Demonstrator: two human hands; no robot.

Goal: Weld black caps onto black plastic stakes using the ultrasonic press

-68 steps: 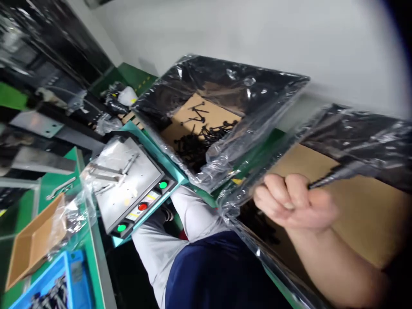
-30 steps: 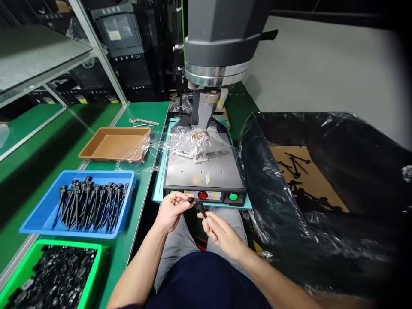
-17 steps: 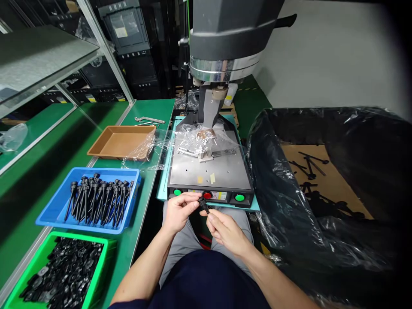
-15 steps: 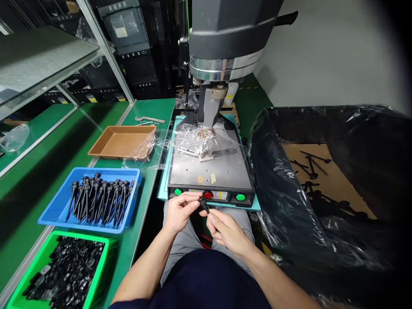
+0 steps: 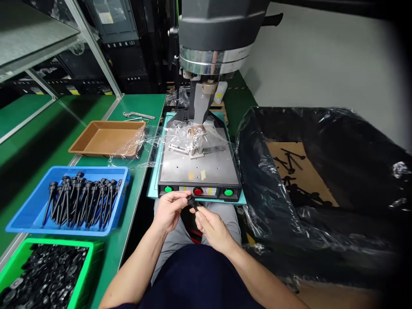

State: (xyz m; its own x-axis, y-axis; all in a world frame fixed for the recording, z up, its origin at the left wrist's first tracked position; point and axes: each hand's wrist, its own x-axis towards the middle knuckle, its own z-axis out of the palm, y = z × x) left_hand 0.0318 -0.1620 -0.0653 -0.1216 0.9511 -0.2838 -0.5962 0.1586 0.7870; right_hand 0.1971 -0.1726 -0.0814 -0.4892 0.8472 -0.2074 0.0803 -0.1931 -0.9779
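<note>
In front of the press base, my left hand (image 5: 168,209) pinches the top of a black round-headed part (image 5: 192,203) between thumb and fingertips. My right hand (image 5: 211,226) grips the same part just below its head, with the other fingers curled in. Most of its lower end is hidden by the right hand. Similar black parts with long thin shafts (image 5: 80,199) stand packed in a blue tray (image 5: 19,219) to the left. Nearer to me, a green bin (image 5: 93,253) holds a heap of small black pieces (image 5: 48,274).
The press (image 5: 214,32) rises ahead; clear plastic film (image 5: 180,135) drapes over its fixture. Green buttons (image 5: 228,192) and a red one (image 5: 198,191) line its front. A brown tray (image 5: 86,139) and wrench (image 5: 138,115) lie left. Right stands a black-lined box (image 5: 257,184) holding black parts.
The whole scene has shifted left in the view as my head turned slightly right. Both hands keep their grip on the black part, with hardly any change in pose.
</note>
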